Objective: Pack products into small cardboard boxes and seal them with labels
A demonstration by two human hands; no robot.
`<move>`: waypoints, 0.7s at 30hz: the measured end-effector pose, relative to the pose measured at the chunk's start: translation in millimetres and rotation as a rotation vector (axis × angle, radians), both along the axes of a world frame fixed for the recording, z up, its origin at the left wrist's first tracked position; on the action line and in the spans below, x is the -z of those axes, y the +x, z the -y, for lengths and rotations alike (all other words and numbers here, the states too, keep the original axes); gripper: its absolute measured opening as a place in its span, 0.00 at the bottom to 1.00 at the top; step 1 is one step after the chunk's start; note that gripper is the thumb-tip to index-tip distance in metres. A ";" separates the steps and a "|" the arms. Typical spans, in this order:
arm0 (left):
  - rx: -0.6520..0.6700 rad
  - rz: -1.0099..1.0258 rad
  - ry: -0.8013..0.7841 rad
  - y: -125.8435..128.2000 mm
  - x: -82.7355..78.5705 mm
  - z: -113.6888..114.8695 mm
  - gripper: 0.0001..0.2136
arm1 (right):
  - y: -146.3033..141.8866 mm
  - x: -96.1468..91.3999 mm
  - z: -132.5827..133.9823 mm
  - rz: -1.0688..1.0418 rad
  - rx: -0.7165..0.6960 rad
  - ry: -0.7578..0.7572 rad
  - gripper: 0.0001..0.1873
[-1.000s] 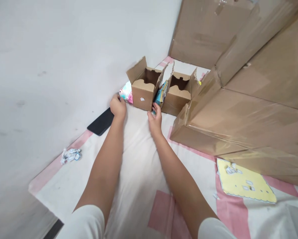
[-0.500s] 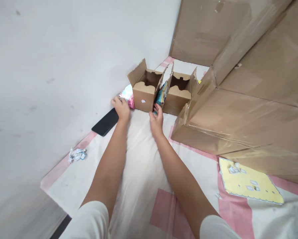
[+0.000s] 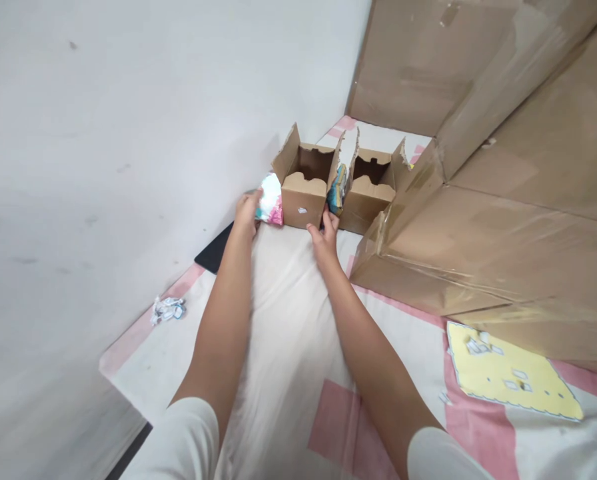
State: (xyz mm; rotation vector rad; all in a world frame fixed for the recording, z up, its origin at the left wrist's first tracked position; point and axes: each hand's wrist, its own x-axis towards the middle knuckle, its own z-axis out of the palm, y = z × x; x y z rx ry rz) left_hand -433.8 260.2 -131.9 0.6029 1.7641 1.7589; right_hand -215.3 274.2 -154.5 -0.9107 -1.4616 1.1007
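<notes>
Two small open cardboard boxes stand side by side near the wall, a left box (image 3: 303,207) and a right box (image 3: 366,210), their flaps raised. My left hand (image 3: 247,212) has its fingers closed at the left edge of a shiny white and pink packet (image 3: 273,205), which leans against the left box's side. At that box's lower front right corner, my right hand (image 3: 325,240) grips with the thumb in front and fingers reaching into the gap. A blue and yellow packet (image 3: 337,192) stands between the boxes, just above my right fingers. Some fingertips are hidden.
A black phone-like slab (image 3: 212,252) lies partly behind my left forearm. Crumpled paper (image 3: 167,310) sits near the bed-like surface's left edge. Large taped cardboard boxes (image 3: 508,233) stand at the right, by a yellow sheet (image 3: 513,373) with small scraps.
My left hand has shifted to the pink packet's left side, and more of the packet shows. My right hand has moved slightly down from the blue packet. The whole view has shifted a little.
</notes>
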 end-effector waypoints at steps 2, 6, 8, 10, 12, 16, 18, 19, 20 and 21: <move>0.052 0.081 -0.009 -1.5 -4.5 0.1 0.17 | 2.1 -1.3 -1.3 -0.012 -0.021 -0.010 0.40; 0.148 0.180 -0.010 0.5 -9.9 -1.3 0.16 | 4.0 -1.6 -2.8 0.024 -0.066 -0.010 0.42; 0.151 0.197 0.018 4.6 -11.6 -1.3 0.13 | 3.2 -1.4 -1.7 0.069 -0.061 -0.001 0.43; 0.123 0.203 0.042 9.4 -13.9 0.2 0.11 | 1.6 -2.5 1.3 0.085 -0.050 0.011 0.43; 0.074 0.199 0.049 13.6 -18.1 3.5 0.11 | 0.3 -6.4 5.7 0.070 -0.051 0.029 0.42; -0.018 0.139 0.080 16.0 -39.5 17.5 0.11 | 1.5 -27.2 16.6 0.021 -0.110 0.124 0.40; -0.058 0.081 0.111 15.2 -58.8 32.7 0.12 | 5.3 -45.4 25.2 -0.005 -0.166 0.199 0.39; -0.077 0.047 0.126 15.1 -70.1 43.7 0.13 | 8.1 -56.4 31.4 -0.021 -0.201 0.237 0.39; -0.090 0.013 0.143 15.6 -81.9 57.4 0.14 | 11.8 -68.3 39.4 -0.036 -0.242 0.272 0.39; -0.098 -0.021 0.155 17.0 -93.4 73.8 0.15 | 16.4 -80.9 49.2 -0.048 -0.288 0.307 0.40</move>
